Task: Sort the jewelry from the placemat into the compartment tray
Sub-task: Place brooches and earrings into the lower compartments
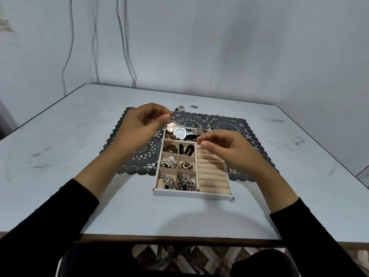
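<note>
A white compartment tray (191, 193) lies on a dark lace placemat (137, 156). Its back compartment holds a gold watch (171, 126), a silver watch (179, 133) and dark pieces. Six small compartments hold brooches and beads, and the beige ring rolls (212, 176) fill its right side. My left hand (139, 126) hovers over the tray's back left corner, thumb and forefinger pinched just above the gold watch. My right hand (225, 148) hovers over the ring rolls, also pinching. A fine piece of jewelry seems to run between the two pinches, too thin to make out.
A small ring (192, 116) lies on the placemat behind the tray. Two small metal pieces (179, 108) (193, 106) rest on the white table (60, 136) just beyond the mat. The wall with hanging cables stands close behind.
</note>
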### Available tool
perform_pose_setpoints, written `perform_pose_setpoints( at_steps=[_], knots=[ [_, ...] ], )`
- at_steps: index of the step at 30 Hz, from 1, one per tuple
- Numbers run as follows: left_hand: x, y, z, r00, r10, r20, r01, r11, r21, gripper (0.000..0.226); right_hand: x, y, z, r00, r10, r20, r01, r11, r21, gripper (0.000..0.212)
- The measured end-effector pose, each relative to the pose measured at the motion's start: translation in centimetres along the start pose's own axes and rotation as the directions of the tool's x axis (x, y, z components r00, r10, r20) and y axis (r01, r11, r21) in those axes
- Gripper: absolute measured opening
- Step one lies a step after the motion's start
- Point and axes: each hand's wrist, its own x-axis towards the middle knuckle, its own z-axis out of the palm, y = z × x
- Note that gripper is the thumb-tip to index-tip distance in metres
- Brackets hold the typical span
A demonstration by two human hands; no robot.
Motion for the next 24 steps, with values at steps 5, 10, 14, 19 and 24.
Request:
perform_pose_setpoints(
  at_steps=[5, 10, 14, 19, 24],
  knots=[
    [-0.3, 0.0, 0.1, 1.0, -0.011, -0.001, 0.011, 1.0, -0.005, 0.008, 0.0, 2.8, -0.8, 0.932, 0.027, -0.36, -0.109, 0.972, -0.208, 0.017],
    [-0.4, 0.1, 0.4, 1.0, -0.024, 0.013, 0.024, 1.0, 0.003, 0.007, -0.2, 4.9, -1.5, 0.913, 0.002, -0.408, -0.209, 0.861, -0.464, 0.03],
    [-0.7, 0.2, 0.5, 0.999, -0.025, 0.024, 0.025, 1.0, -0.005, 0.009, -0.7, 6.1, -1.6, 0.928, 0.03, -0.371, -0.267, 0.748, -0.607, 0.037],
    [-1.2, 0.1, 0.7, 0.999, -0.004, 0.05, 0.004, 1.0, 0.01, 0.009, -1.3, 6.7, -1.8, 0.935, 0.065, -0.349, -0.29, 0.707, -0.645, 0.039],
    [-2.2, 0.1, 0.7, 0.995, -0.005, 0.096, 0.003, 1.0, 0.023, 0.01, -1.2, 6.9, -1.6, 0.931, 0.091, -0.355, -0.315, 0.692, -0.65, 0.029]
  ],
)
